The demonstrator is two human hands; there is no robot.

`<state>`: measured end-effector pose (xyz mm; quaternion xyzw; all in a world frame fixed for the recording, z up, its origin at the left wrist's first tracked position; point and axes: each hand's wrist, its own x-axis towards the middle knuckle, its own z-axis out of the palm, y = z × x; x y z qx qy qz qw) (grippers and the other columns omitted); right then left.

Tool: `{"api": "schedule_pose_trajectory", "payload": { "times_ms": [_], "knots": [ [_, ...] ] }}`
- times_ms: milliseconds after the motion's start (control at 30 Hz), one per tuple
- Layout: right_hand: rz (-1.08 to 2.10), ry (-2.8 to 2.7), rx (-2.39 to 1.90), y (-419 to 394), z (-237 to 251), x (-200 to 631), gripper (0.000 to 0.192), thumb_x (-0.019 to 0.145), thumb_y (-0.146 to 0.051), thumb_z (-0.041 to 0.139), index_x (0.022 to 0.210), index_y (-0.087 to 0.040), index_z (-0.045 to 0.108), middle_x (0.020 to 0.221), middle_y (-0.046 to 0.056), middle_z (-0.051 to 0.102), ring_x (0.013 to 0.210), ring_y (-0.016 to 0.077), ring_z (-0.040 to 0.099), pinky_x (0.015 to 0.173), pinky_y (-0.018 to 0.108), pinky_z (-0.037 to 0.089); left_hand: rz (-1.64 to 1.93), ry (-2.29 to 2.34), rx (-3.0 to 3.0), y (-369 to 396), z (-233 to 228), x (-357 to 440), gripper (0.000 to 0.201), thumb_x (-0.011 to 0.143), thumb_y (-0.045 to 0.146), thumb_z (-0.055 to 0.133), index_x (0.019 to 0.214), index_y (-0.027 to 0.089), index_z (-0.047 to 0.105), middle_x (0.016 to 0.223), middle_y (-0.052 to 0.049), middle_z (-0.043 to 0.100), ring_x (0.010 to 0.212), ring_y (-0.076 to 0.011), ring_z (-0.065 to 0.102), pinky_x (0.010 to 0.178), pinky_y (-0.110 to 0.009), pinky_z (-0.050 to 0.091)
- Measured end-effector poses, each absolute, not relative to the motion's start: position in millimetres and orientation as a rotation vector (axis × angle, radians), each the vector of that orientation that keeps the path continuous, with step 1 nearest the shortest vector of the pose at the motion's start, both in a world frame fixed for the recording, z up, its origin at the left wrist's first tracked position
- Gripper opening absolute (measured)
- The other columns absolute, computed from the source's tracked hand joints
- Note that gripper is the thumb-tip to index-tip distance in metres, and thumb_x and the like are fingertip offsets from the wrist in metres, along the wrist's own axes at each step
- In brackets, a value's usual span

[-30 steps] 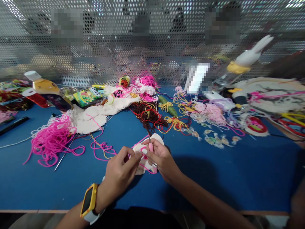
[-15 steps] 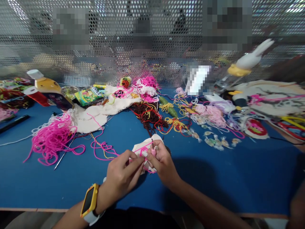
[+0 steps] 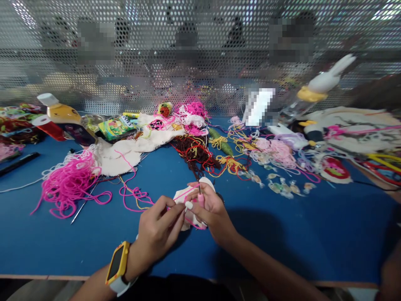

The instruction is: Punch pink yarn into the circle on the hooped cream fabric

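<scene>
low in the middle of the frame, the person's two hands meet over a small piece of white cloth (image 3: 191,200) lying on the blue table (image 3: 313,234). the right hand (image 3: 213,211) has its fingers closed around a pink-handled hook (image 3: 200,196), whose thin metal tip stands up just above the cloth. the left hand (image 3: 158,230), with a yellow watch (image 3: 116,264) on its wrist, pinches a strand of pink yarn (image 3: 138,196) between thumb and forefinger right at the cloth's left edge; the strand trails off in loops to the left across the table. further left lies a big tangle of pink yarn (image 3: 67,182), beside a larger white cloth (image 3: 119,156). in the upper left stands a yellow bottle (image 3: 61,113) with a white cap. a heap of dark red and yellow threads (image 3: 200,152) sits just above the hands, and wrapped candies (image 3: 282,184) are scattered to the right. a perforated metal screen (image 3: 156,54) closes off the back of the table.
</scene>
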<state>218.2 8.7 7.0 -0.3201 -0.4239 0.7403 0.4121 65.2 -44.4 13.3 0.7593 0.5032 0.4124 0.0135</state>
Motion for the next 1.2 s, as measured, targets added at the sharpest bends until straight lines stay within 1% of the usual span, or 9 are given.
{"api": "schedule_pose_trajectory", "payload": {
  "times_ms": [133, 233, 333, 467, 667, 733, 833, 967, 1200],
  "knots": [
    [1.95, -0.999, -0.855, 10.1, 11.6, 217.6, 0.042, 0.071, -0.027, 0.072, 0.106, -0.02, 0.049, 0.081, -0.002, 0.058, 0.048, 0.0027, 0.042, 0.041, 0.016, 0.031, 1.199, 1.652, 2.489, -43.6, 12.0, 64.1, 0.016, 0.086, 0.014, 0.056, 0.101, 0.017, 0.061, 0.079, -0.003, 0.055, 0.055, -0.0077, 0.049, 0.05, -0.018, 0.042],
    [2.005, -0.947, -0.915, 12.8, 9.5, 218.5, 0.042, 0.07, -0.028, 0.073, 0.103, -0.019, 0.05, 0.077, -0.003, 0.057, 0.044, 0.0011, 0.037, 0.038, 0.016, 0.024, 1.132, 1.734, 2.611, -42.9, 9.0, 62.6, 0.018, 0.087, 0.014, 0.055, 0.104, 0.018, 0.061, 0.078, -0.002, 0.057, 0.051, -0.0071, 0.043, 0.045, -0.018, 0.034],
    [2.035, -0.937, -0.938, 15.5, 6.9, 219.5, 0.042, 0.068, -0.029, 0.075, 0.101, -0.017, 0.052, 0.073, -0.004, 0.055, 0.041, 0.0004, 0.033, 0.037, 0.017, 0.021, 1.086, 1.74, 2.666, -41.9, 7.3, 62.0, 0.017, 0.087, 0.013, 0.055, 0.101, 0.018, 0.063, 0.074, -0.001, 0.056, 0.049, -0.0072, 0.039, 0.045, -0.019, 0.029],
    [2.031, -0.94, -0.916, 15.6, 7.8, 219.9, 0.04, 0.067, -0.028, 0.074, 0.099, -0.016, 0.053, 0.064, -0.007, 0.048, 0.04, 0.0005, 0.029, 0.038, 0.018, 0.02, 1.051, 1.716, 2.669, -40.6, 9.3, 63.3, 0.015, 0.087, 0.014, 0.055, 0.097, 0.018, 0.065, 0.074, -0.001, 0.056, 0.049, -0.0072, 0.039, 0.045, -0.019, 0.03],
    [1.976, -0.967, -0.922, 13.3, 8.7, 219.6, 0.027, 0.073, -0.027, 0.067, 0.095, -0.016, 0.054, 0.054, -0.01, 0.034, 0.04, 0.0019, 0.023, 0.039, 0.018, 0.018, 1.046, 1.681, 2.617, -39.8, 10.0, 64.1, 0.017, 0.088, 0.015, 0.053, 0.101, 0.016, 0.064, 0.075, -0.002, 0.055, 0.052, -0.0075, 0.044, 0.047, -0.018, 0.036],
    [1.959, -0.984, -0.922, 13.5, 9.4, 219.9, 0.025, 0.074, -0.026, 0.065, 0.095, -0.017, 0.055, 0.053, -0.01, 0.033, 0.041, 0.0025, 0.022, 0.04, 0.019, 0.018, 1.052, 1.665, 2.552, -40.5, 10.2, 64.0, 0.017, 0.088, 0.017, 0.054, 0.102, 0.016, 0.064, 0.076, -0.002, 0.055, 0.054, -0.0081, 0.048, 0.049, -0.018, 0.04],
    [1.9, -1.073, -0.912, 13.6, 11.6, 220.6, 0.028, 0.074, -0.025, 0.066, 0.099, -0.02, 0.054, 0.057, -0.009, 0.037, 0.043, 0.0035, 0.024, 0.041, 0.018, 0.02, 1.089, 1.631, 2.433, -42.0, 12.7, 64.9, 0.018, 0.087, 0.017, 0.056, 0.102, 0.017, 0.065, 0.078, -0.003, 0.055, 0.059, -0.009, 0.052, 0.054, -0.019, 0.045],
    [1.821, -1.181, -0.911, 11.9, 13.0, 220.6, 0.026, 0.077, -0.027, 0.062, 0.102, -0.022, 0.053, 0.062, -0.008, 0.042, 0.046, 0.0049, 0.028, 0.043, 0.018, 0.023, 1.128, 1.588, 2.364, -42.8, 17.7, 67.4, 0.019, 0.085, 0.015, 0.058, 0.102, 0.017, 0.066, 0.078, -0.003, 0.055, 0.06, -0.0095, 0.054, 0.054, -0.02, 0.046],
    [1.844, -1.206, -0.91, 9.1, 11.4, 218.9, 0.025, 0.08, -0.033, 0.061, 0.099, -0.02, 0.051, 0.063, -0.006, 0.048, 0.048, 0.0053, 0.037, 0.046, 0.018, 0.032, 1.174, 1.581, 2.314, -43.7, 17.0, 68.3, 0.018, 0.084, 0.014, 0.058, 0.099, 0.018, 0.066, 0.077, -0.003, 0.056, 0.063, -0.0108, 0.054, 0.055, -0.021, 0.047]
  ]
}}
